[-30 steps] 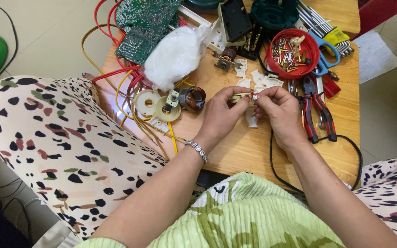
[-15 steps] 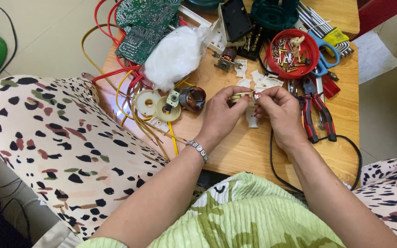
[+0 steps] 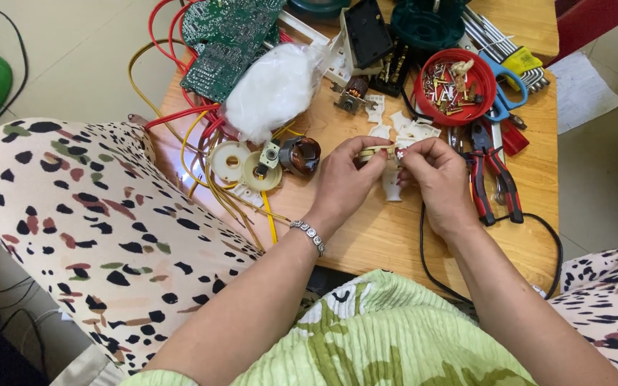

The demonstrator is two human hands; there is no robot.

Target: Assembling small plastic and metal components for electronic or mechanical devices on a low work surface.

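- Head view: a small cream part [image 3: 379, 151] is pinched between both hands, above the wooden table [image 3: 395, 229], near its middle.
- The left hand [image 3: 345, 179] is closed on the part's left end, thumb and forefinger pressed together on it.
- The right hand [image 3: 434, 175] is closed at the part's right end; the fingertips [image 3: 408, 149] meet there, though what exactly they grip cannot be told.
- For this fiddly fitting, it is judged that the part is best kept steady by the left hand while only the right fingertips work, low over the table so anything dropped is caught.
- A white plastic piece [image 3: 392, 187] lies just under the hands; more white pieces [image 3: 405, 125] lie at 12 o'clock.
- At 9 o'clock a copper-wound coil [image 3: 300, 154] and two cream discs [image 3: 244, 166] are seen.
- At 3 o'clock red-handled pliers [image 3: 498, 179] lie beside a black cable [image 3: 538, 221].
- At 1 o'clock a round red bowl [image 3: 459, 114] of small metal bits stands.
- At 11 o'clock a white plastic bag [image 3: 273, 89] lies against a green circuit board [image 3: 227, 39].
- A yellow tag [image 3: 522, 61] on a key set is seen at 2 o'clock; its print is too small to tell.
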